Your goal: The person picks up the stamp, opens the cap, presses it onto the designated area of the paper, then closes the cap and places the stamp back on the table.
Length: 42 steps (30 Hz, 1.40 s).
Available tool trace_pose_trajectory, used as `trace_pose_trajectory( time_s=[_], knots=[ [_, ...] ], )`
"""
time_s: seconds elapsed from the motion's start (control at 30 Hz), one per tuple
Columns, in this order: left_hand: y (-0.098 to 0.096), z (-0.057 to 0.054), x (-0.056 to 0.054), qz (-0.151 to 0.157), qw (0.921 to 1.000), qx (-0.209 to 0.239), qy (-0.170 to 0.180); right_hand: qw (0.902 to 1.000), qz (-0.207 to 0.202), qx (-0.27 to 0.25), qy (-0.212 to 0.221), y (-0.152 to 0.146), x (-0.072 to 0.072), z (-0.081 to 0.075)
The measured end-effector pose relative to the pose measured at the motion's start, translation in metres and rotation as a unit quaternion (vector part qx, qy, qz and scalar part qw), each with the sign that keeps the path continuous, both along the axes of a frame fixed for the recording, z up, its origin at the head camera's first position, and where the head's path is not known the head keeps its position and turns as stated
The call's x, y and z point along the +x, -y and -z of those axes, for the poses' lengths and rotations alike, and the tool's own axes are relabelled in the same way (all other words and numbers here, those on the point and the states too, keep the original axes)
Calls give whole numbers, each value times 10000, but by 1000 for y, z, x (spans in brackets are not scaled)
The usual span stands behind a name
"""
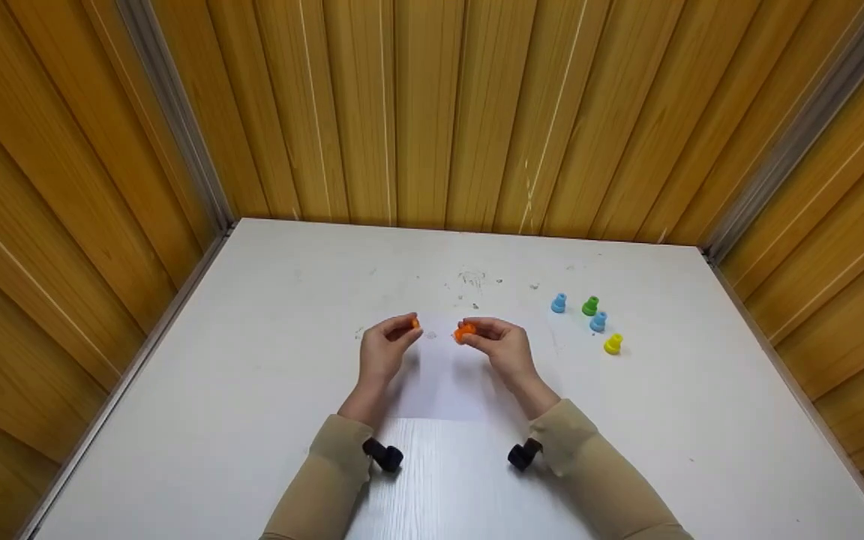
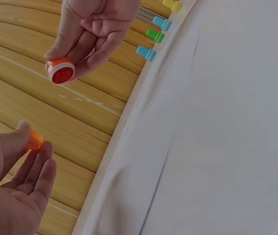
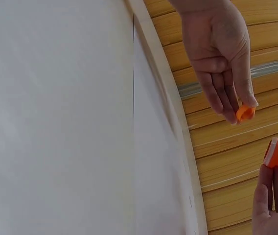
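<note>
Above a white paper sheet (image 1: 439, 390), both hands are raised and face each other. My left hand (image 1: 385, 349) pinches a small orange cap (image 3: 245, 112) between thumb and fingertips; its hollow side shows in the right wrist view. In my right hand (image 1: 505, 349) is an orange toy stamp (image 2: 60, 71), gripped by thumb and fingers. A pale ring and a red patterned stamp face show on it in the left wrist view, turned away from the palm. A gap separates cap and stamp.
To the right stand two blue stamps (image 1: 559, 303), a green stamp (image 1: 590, 305) and a yellow stamp (image 1: 613, 344), grouped on the white table (image 1: 289, 300). Wood-patterned walls (image 1: 424, 112) close in the table at the back and both sides. Dark smudges mark the tabletop behind the hands.
</note>
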State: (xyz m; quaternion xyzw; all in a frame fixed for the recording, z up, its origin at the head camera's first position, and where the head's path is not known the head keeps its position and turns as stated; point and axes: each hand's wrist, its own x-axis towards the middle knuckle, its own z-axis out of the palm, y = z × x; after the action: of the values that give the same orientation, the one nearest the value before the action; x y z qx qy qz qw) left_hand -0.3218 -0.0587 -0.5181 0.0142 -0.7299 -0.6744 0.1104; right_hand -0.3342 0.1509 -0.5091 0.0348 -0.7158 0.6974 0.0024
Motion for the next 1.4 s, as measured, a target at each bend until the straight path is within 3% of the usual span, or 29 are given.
trace_pose_trajectory(
  time_s=[0.17, 0.47, 1.07, 1.4],
  knots=[
    [11, 1, -5, -371, 9993, 76, 58, 9937, -185, 1087, -199, 7, -7, 2],
    [12, 4, -6, -421, 9990, 59, 140, 9720, -730, 2195, -402, 24, -18, 5],
    [14, 6, -5, -286, 9995, -101, -55, 9600, -1189, 2532, -143, 37, -26, 15],
    [14, 3, -5, -290, 9992, -219, 175, 9512, -1277, 2790, -335, 38, -28, 16]
  ],
)
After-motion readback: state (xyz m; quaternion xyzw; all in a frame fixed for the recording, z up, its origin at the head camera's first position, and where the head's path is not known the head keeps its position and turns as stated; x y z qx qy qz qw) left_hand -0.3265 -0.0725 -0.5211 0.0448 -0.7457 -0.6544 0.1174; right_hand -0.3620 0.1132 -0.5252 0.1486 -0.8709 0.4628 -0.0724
